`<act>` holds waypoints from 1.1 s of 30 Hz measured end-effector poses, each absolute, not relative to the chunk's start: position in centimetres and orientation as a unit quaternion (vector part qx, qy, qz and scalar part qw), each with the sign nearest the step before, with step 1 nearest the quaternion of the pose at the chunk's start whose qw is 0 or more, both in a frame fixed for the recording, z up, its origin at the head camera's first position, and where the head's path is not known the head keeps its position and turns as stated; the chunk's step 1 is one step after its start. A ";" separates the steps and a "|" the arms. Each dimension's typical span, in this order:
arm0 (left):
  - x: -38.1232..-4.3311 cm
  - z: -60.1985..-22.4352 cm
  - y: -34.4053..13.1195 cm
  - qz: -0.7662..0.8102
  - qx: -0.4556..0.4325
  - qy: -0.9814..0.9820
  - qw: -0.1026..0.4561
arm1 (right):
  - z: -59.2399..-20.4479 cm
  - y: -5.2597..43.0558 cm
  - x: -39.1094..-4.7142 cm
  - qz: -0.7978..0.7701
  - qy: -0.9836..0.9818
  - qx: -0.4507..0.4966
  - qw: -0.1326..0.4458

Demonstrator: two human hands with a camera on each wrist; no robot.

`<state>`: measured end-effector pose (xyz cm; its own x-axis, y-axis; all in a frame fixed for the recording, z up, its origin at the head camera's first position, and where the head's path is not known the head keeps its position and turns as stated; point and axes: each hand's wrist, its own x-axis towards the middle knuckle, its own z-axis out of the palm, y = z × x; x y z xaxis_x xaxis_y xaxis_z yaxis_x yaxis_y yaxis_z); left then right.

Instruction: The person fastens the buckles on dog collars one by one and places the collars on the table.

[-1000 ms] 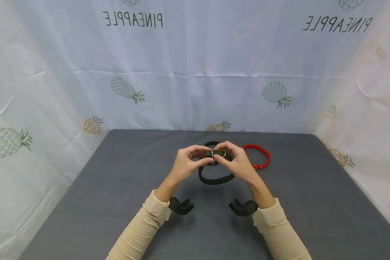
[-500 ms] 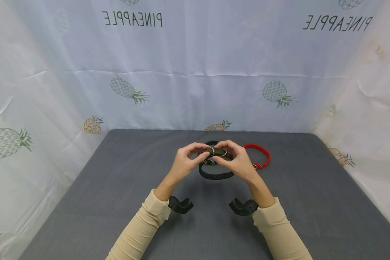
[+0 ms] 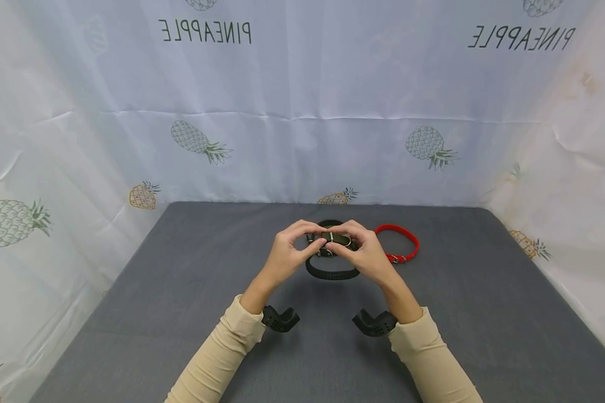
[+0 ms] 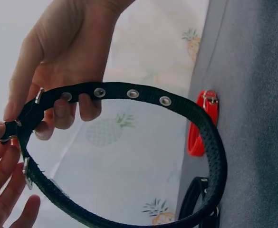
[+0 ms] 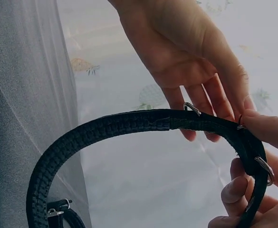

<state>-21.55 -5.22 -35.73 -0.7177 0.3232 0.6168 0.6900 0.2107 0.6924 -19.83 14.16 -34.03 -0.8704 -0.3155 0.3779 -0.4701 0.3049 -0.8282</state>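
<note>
Both hands hold a dark green-black collar (image 3: 333, 275) raised over the table, its textured loop hanging below them. My left hand (image 3: 284, 252) pinches the strap beside the metal buckle with thumb and fingers. My right hand (image 3: 368, 252) pinches the strap just right of it, near a metal ring. In the left wrist view, a row of metal eyelets shows along the collar (image 4: 148, 93), and the right hand (image 4: 72, 52) reaches in from the top. In the right wrist view, the braided part of the collar (image 5: 105, 128) arches across.
A second black collar (image 3: 330, 223) lies on the grey table (image 3: 206, 291) behind the hands, partly hidden by them. To its right lies a red collar (image 3: 408, 257) with a metal buckle. A pineapple-print curtain (image 3: 302, 157) surrounds the table on the back and sides.
The hanging loop has risen and moved slightly left from a second ago. My right hand has shifted a little left, and the left thumb has moved higher on the strap.
</note>
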 end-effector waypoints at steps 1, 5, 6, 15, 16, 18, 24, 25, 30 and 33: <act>-21.5 -35.7 -5.3 -0.533 -0.334 -0.759 0.169 | -34.0 14.1 -19.8 0.536 -0.805 0.245 0.073; -21.6 -35.6 -5.3 -0.534 -0.333 -0.760 0.162 | -33.9 14.1 -19.8 0.538 -0.804 0.244 0.074; -21.5 -35.5 -5.4 -0.535 -0.332 -0.760 0.161 | -33.9 14.1 -19.8 0.539 -0.803 0.244 0.073; -21.4 -35.1 -5.7 -0.549 -0.318 -0.756 0.161 | -33.8 14.1 -19.8 0.540 -0.802 0.244 0.077; -21.5 -35.1 -5.7 -0.551 -0.318 -0.754 0.161 | -33.8 14.2 -19.8 0.541 -0.801 0.246 0.078; -21.5 -35.0 -5.8 -0.557 -0.317 -0.751 0.161 | -33.8 14.2 -19.9 0.544 -0.798 0.249 0.077; -21.6 -34.7 -6.4 -0.600 -0.307 -0.722 0.157 | -33.8 14.4 -20.1 0.553 -0.795 0.239 0.072; -21.7 -34.6 -6.5 -0.610 -0.302 -0.715 0.159 | -33.7 14.4 -20.1 0.556 -0.795 0.234 0.072; -21.8 -34.0 -7.3 -0.647 -0.273 -0.690 0.173 | -33.8 14.5 -20.3 0.567 -0.791 0.218 0.073; -21.9 -34.0 -7.5 -0.650 -0.273 -0.688 0.172 | -33.9 14.4 -20.3 0.571 -0.788 0.220 0.074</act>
